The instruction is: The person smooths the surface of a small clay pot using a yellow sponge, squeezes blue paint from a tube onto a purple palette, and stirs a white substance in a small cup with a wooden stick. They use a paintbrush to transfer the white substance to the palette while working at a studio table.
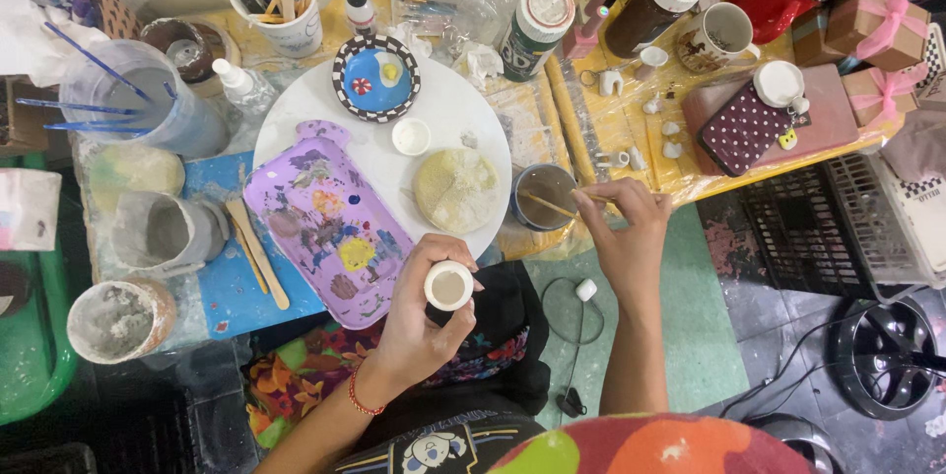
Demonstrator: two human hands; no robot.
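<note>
Small white ceramic cup (448, 286), held upright in the left hand (419, 321), fingers curled closed around its body so that only the round rim and pale interior show. The cup sits over the person's lap, just off the near edge of the bench (601, 119), touching nothing but the hand. The right hand (626, 237) is closed in a pinch on a thin wooden brush (557, 204), whose far end dips into a small brown water pot (545, 195) at the bench edge (the tip itself cannot be made out). The two hands are apart, the cup lying to the left of and nearer than the brush hand.

Immediately beyond the cup: a purple paint palette (325, 223), smeared with yellow, blue and brown, overlapping a white round board (453, 109). On the board lie a pale clay disc (455, 188), a tiny white dish (411, 136) and a checker-rimmed blue plate (375, 77).

Further out, left: a clear jar of blue-handled brushes (148, 104), two grey clay-crusted pots (163, 233) (120, 319) and a wooden spatula (256, 252). Behind: a white mug of tools (281, 1). Right: small white ceramic pieces (670, 129) on yellow sheeting, a dotted maroon case (749, 124) and pink-ribboned gift boxes (872, 26).
</note>
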